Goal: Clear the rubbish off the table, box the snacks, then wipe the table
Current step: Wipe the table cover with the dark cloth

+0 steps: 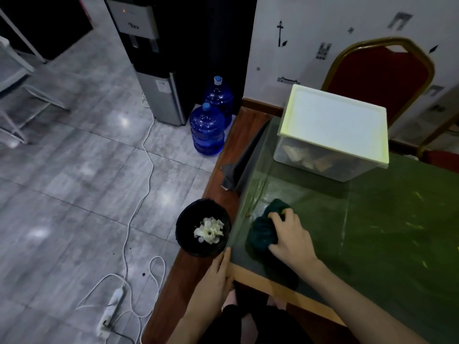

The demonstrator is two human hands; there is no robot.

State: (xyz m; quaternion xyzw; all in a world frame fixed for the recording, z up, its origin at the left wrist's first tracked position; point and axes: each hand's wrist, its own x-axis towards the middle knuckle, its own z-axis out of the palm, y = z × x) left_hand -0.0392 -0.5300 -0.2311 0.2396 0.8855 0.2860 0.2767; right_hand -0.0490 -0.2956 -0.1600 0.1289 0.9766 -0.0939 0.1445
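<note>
A dark green cloth [260, 232] lies bunched on the green glass-topped table [387, 219] near its left edge. My right hand [289, 235] grips the cloth from the right, fingers curled into it. My left hand [217, 274] rests with straight fingers against the table's near left corner. A clear plastic box [330, 135] with a white lid stands closed at the back of the table, with snack packets showing through its wall. On the floor beside the table stands a black bin [203, 228] holding crumpled white paper [210, 230].
A red chair with a gold frame [382, 78] stands behind the table. Two blue water bottles [208, 127] and a water dispenser [154, 70] are at the back. A white cable and power strip [111, 309] lie on the tiled floor. A dark folded sheet [244, 160] hangs at the table's left edge.
</note>
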